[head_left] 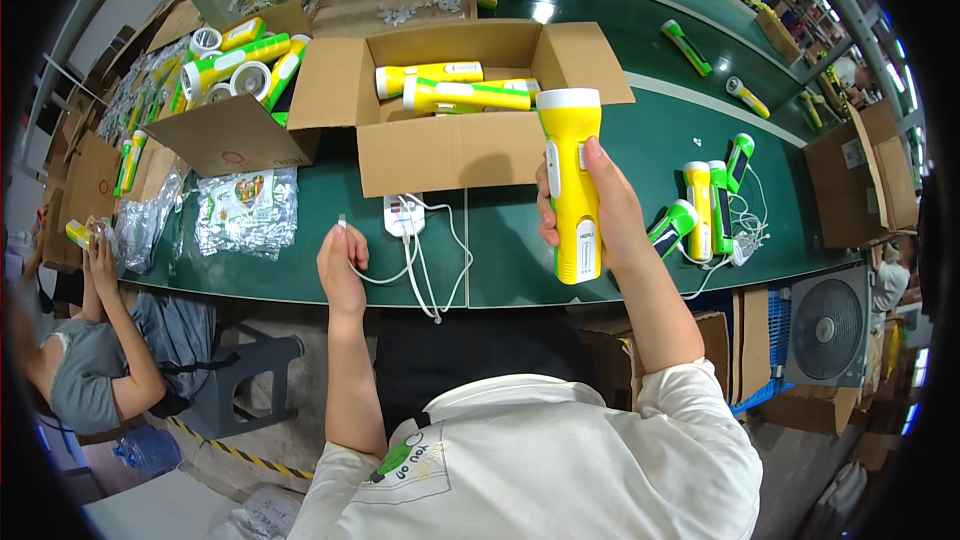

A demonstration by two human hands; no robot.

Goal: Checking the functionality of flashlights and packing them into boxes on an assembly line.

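Grasping a yellow plastic flashlight with a white head right of centre, the right hand has bare dark-green tabletop at its left, down to the front edge. Left of centre, the left hand pinches a small white cable tip. An open brown cardboard box stands above; a white power strip lies between.

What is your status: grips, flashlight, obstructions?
Right grip closed around yellow-and-green flashlight. Left grip pinching small cable plug. White power strip lies between grips.
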